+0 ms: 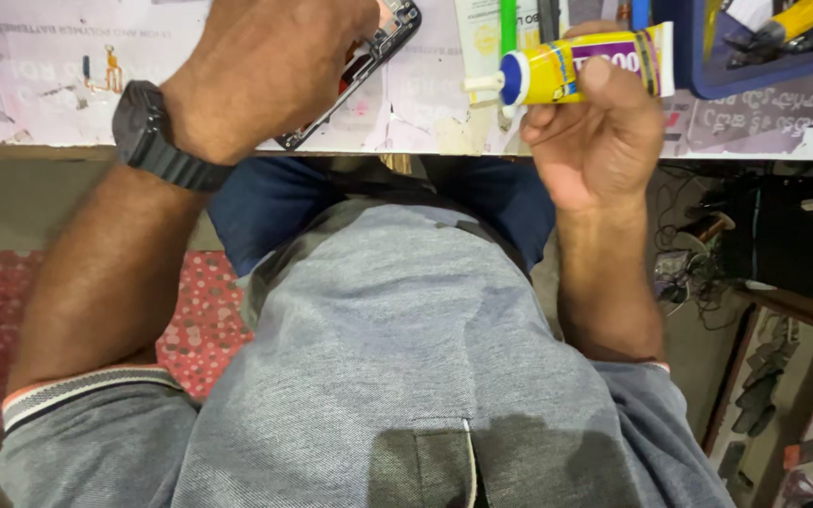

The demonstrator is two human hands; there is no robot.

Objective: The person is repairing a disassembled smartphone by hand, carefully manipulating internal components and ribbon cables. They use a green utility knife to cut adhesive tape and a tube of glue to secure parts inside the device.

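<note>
— While we look down past our grey shirt [397,357], what has our right hand [595,141] got?
— Its fingers are closed round a yellow glue tube [576,71], white nozzle pointing left, above the bench edge [68,150].
— And our left hand [265,71]?
— With the black watch [143,136] on its wrist, it is curled over a black phone frame [383,47] lying on the bench, gripping it.
</note>
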